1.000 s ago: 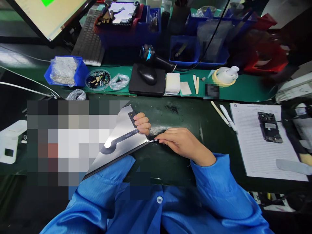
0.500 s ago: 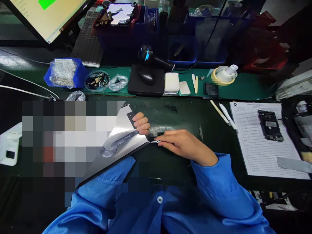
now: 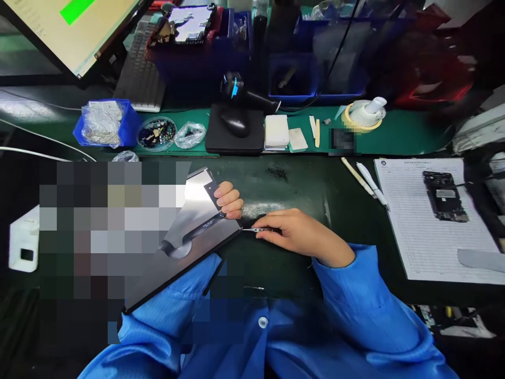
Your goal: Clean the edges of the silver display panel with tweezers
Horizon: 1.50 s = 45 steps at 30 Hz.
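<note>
My left hand (image 3: 231, 201) is closed round the far right edge of a thin, metal-backed display panel (image 3: 215, 243), which tilts above the bench. A dark flex cable (image 3: 203, 226) runs across the panel's back. Part of the panel on the left is hidden by blurred blocks. My right hand (image 3: 295, 231) pinches a pair of metal tweezers (image 3: 254, 229) between thumb and fingers. The tweezers' tip meets the panel's right corner, just below my left fingers.
Along the back lie a blue bin (image 3: 108, 123) of bagged parts, a round dish (image 3: 157, 132), a black mouse (image 3: 234, 123) and a tape roll (image 3: 363, 115). To the right are pens (image 3: 371, 184) and a printed sheet (image 3: 410, 237) bearing a phone board (image 3: 445, 196).
The glare on the panel's back has shifted and dimmed near the cable. More of the tweezers shows along my right fingers. Both hands keep nearly the same place; the view has shifted slightly.
</note>
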Each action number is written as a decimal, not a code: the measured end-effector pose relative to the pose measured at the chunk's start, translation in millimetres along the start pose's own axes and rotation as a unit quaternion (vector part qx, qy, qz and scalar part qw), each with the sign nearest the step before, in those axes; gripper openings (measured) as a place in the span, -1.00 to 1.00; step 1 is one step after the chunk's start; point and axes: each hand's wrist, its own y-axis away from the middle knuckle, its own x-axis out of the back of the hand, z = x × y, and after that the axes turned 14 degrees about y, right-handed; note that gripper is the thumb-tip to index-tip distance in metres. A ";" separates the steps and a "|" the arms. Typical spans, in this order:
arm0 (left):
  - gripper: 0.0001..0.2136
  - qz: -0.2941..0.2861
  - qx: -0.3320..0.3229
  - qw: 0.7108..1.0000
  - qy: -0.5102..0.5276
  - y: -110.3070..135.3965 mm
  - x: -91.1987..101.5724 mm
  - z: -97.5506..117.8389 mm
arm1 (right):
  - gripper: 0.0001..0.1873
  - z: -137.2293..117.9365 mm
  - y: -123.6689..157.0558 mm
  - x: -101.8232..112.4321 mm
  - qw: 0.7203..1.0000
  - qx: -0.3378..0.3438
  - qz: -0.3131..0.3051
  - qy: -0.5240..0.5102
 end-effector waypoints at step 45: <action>-0.30 -0.256 -0.128 0.958 0.025 4.7 -1.7 14.6 | -0.85 -6.2 -7.8 -13.0 0.987 -0.097 0.127 -0.029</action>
